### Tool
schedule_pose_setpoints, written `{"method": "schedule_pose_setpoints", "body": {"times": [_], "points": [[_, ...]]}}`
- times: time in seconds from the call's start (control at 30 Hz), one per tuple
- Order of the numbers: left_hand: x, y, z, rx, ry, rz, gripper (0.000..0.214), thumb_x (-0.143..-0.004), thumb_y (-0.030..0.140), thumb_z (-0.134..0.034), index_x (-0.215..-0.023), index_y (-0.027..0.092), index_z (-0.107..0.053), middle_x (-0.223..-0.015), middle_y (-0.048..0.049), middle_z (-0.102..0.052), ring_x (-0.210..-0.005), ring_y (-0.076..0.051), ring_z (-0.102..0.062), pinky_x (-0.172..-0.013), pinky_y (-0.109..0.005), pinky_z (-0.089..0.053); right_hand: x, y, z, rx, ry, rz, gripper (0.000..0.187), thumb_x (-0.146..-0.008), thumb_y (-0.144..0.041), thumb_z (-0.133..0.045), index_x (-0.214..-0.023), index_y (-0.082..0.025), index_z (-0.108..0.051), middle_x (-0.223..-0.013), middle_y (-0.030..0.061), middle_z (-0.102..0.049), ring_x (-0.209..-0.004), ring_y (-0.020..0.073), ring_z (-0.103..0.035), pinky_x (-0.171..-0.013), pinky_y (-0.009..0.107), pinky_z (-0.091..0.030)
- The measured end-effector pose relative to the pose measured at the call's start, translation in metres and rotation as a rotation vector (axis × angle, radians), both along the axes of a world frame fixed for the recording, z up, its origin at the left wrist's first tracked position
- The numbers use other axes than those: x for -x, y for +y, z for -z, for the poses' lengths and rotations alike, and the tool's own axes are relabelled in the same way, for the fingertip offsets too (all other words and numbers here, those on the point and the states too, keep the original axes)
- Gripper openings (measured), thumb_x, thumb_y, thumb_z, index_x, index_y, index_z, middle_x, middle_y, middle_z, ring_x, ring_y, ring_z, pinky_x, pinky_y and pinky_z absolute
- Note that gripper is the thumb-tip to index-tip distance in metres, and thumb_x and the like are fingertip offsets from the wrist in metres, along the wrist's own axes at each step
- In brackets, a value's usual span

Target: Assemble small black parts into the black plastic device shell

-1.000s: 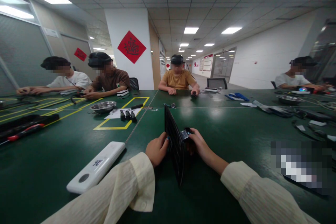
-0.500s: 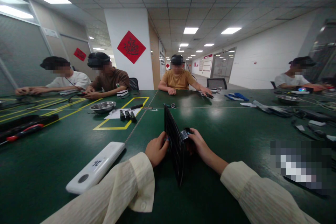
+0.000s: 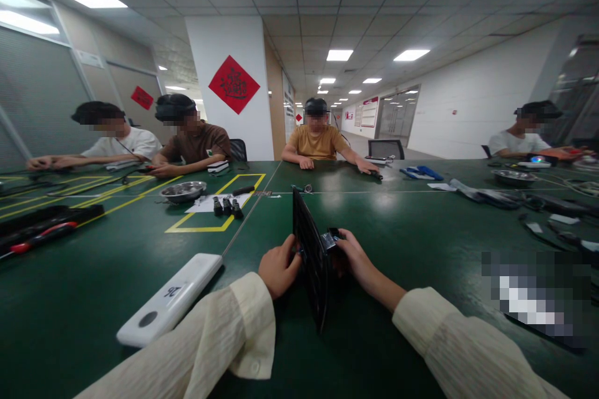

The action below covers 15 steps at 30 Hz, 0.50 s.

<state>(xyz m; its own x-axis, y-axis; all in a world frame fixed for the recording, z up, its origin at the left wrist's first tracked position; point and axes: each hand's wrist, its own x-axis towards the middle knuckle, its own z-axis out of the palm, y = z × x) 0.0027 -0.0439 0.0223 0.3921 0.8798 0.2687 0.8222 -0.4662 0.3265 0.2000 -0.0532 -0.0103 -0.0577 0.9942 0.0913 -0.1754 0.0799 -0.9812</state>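
Observation:
A flat black panel (image 3: 311,255) stands on its edge on the green table (image 3: 402,243), seen nearly edge-on. My left hand (image 3: 277,267) is curled against its left face, fingers closed on it. My right hand (image 3: 358,257) grips its right side, where a small black part with a shiny metal end (image 3: 330,239) sits by my fingertips. Both sleeves are cream coloured.
A white oblong device (image 3: 171,298) lies left of my arm. Farther back are a metal bowl (image 3: 184,190), small black parts (image 3: 227,205) in a yellow-taped square, and red-handled tools (image 3: 37,232) at left. Cables and parts (image 3: 547,215) lie at right. Several people sit around the table.
My hands and the panel have stayed put. The person in the yellow shirt has reached an arm out to the right along the table.

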Motion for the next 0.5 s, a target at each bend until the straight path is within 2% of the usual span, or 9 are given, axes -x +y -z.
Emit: {"method": "schedule_pose_setpoints", "body": {"times": [0.17,0.3,0.5], "points": [[0.0004,0.0025,0.0019,-0.007,0.012,-0.021,0.025,-0.084,0.028,-0.036,-0.104,0.019,-0.048,-0.077,-0.0033,-0.065,-0.078,-0.020,-0.062,-0.068,-0.027,-0.039,-0.0005,-0.0006,0.0002,0.001,-0.001,-0.003,0.041,-0.076,-0.047,-0.050,-0.108,-0.024,-0.037,-0.064,-0.0037,-0.057,-0.042,0.0115,-0.052,-0.034,0.020,-0.038],[0.0010,0.0011,0.0010,-0.020,0.006,0.018,0.024,-0.085,0.029,-0.034,-0.102,0.020,-0.048,-0.083,-0.0040,-0.066,-0.079,-0.019,-0.062,-0.068,-0.027,-0.040,-0.0003,-0.0030,-0.0027,0.007,-0.007,0.003,0.042,-0.076,-0.047,-0.051,-0.108,-0.023,-0.038,-0.063,-0.0038,-0.057,-0.044,0.0120,-0.054,-0.035,0.020,-0.038],[-0.0002,-0.0010,0.0004,-0.010,0.021,-0.016,0.030,-0.086,0.030,-0.032,-0.110,0.018,-0.046,-0.079,-0.0048,-0.066,-0.080,-0.021,-0.062,-0.069,-0.028,-0.040,0.0014,-0.0039,-0.0052,0.009,0.001,-0.003,0.044,-0.074,-0.048,-0.052,-0.108,-0.023,-0.037,-0.060,-0.0046,-0.056,-0.043,0.0122,-0.053,-0.035,0.020,-0.038]]}}
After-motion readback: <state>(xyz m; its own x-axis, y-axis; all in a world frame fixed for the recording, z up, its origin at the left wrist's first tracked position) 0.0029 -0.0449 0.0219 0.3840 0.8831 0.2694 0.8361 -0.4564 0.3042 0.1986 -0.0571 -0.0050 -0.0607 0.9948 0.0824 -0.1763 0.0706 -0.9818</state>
